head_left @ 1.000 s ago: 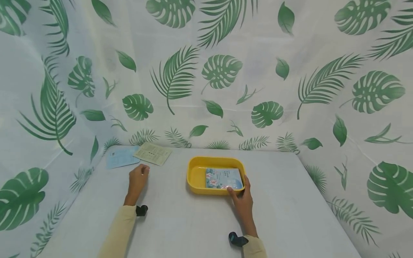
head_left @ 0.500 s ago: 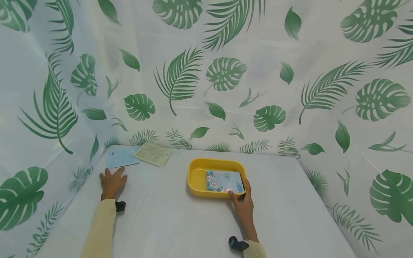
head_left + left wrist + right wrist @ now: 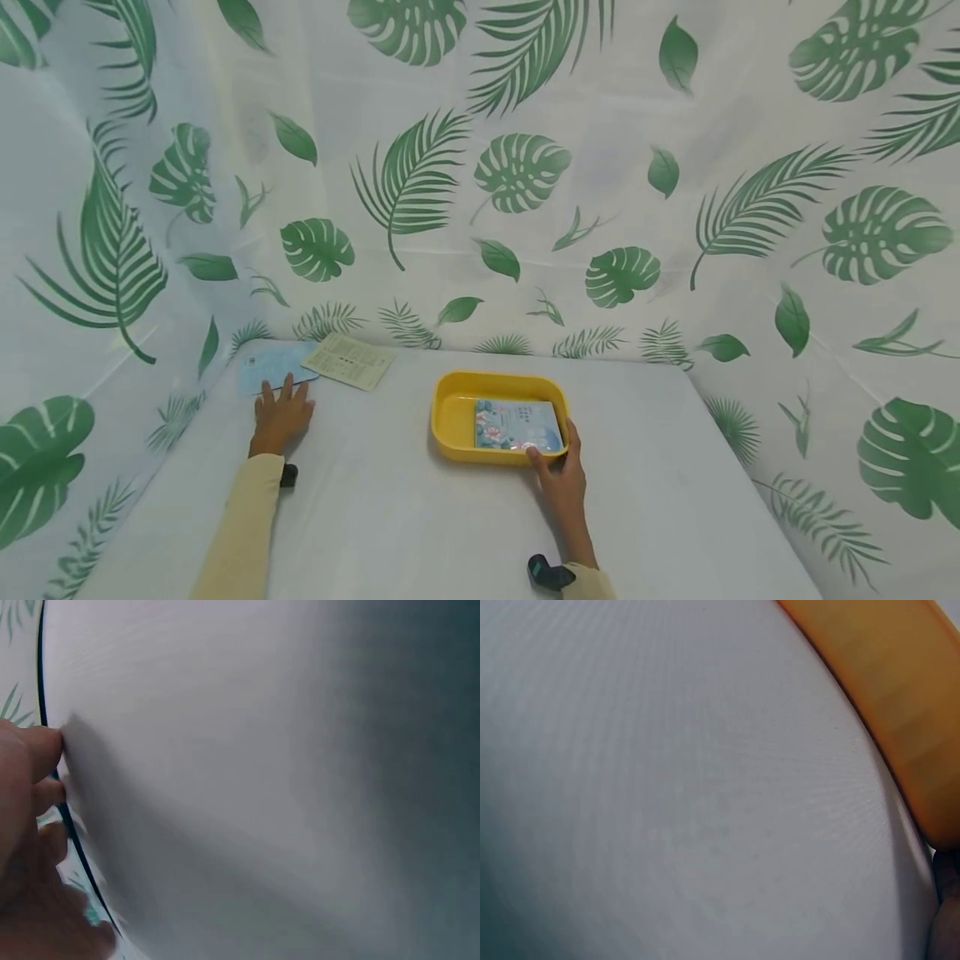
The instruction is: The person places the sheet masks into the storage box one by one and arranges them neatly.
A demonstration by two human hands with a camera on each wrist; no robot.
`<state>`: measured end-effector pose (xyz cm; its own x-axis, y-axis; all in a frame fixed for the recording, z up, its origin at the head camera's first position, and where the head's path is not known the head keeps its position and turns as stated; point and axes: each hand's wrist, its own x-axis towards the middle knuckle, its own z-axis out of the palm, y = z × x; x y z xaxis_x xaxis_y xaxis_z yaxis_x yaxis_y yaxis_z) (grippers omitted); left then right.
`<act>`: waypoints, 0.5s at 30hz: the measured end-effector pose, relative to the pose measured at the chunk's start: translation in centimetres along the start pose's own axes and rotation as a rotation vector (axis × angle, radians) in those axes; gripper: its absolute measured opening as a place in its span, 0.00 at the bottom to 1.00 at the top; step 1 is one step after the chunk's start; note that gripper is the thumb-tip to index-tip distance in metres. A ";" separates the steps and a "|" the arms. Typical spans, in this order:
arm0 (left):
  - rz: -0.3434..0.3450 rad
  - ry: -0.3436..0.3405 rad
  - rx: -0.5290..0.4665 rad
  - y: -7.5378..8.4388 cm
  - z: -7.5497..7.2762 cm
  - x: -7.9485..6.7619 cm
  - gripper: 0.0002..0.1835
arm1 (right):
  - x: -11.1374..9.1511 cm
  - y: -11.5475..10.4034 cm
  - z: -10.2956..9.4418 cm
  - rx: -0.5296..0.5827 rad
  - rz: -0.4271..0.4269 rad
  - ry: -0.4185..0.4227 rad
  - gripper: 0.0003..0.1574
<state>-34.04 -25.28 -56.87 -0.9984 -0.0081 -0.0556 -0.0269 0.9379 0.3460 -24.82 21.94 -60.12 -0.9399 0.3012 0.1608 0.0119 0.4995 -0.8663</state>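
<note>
In the head view, a yellow tray (image 3: 450, 454) stands near the middle of the white table. Inside it, toward the right, lies a light-blue floral booklet or card pack (image 3: 517, 423). My right hand (image 3: 562, 483) grips the tray's near right corner, thumb on the front rim and fingers along the right side. At the back left, my left hand (image 3: 282, 417) is spread, its fingertips at the near edge of a pale blue card (image 3: 270, 367). Whether they touch it cannot be told. The tray's yellow wall (image 3: 900, 697) shows in the right wrist view.
A pale green printed card (image 3: 348, 360) lies at the back left, overlapping the blue card's right corner. Leaf-patterned white cloth (image 3: 517, 275) hangs behind the table (image 3: 420, 533) and on both sides. A black band (image 3: 550, 573) sits on the right wrist.
My left hand has moved left from beside the green card, its curled fingers spreading, then forward to the blue card's near edge. The right hand keeps its hold on the tray.
</note>
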 end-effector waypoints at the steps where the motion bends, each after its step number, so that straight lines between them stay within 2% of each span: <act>1: 0.000 -0.002 0.017 0.1 0.0 0.0 0.29 | 0.0 0.0 0.0 0.002 -0.005 0.000 0.57; 7: -0.008 -0.004 0.054 0.6 -0.3 -0.1 0.31 | -0.2 -0.1 -0.3 0.003 0.001 0.006 0.57; 10: -0.015 0.005 0.086 0.4 -0.7 -0.3 0.29 | -0.2 -0.2 -0.3 -0.002 0.006 -0.005 0.58; 12: -0.013 0.014 0.112 0.1 -1.1 -0.7 0.27 | -0.1 -0.2 -0.3 -0.001 0.004 -0.011 0.58; 15: 0.024 0.066 0.156 -0.2 -1.9 -1.5 0.18 | -0.1 -0.4 -0.3 -0.002 0.000 -0.016 0.58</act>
<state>-32.58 -26.13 -55.03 -0.9999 -0.0036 0.0144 -0.0007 0.9804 0.1970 -24.64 22.01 -59.66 -0.9453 0.2882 0.1528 0.0129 0.5011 -0.8653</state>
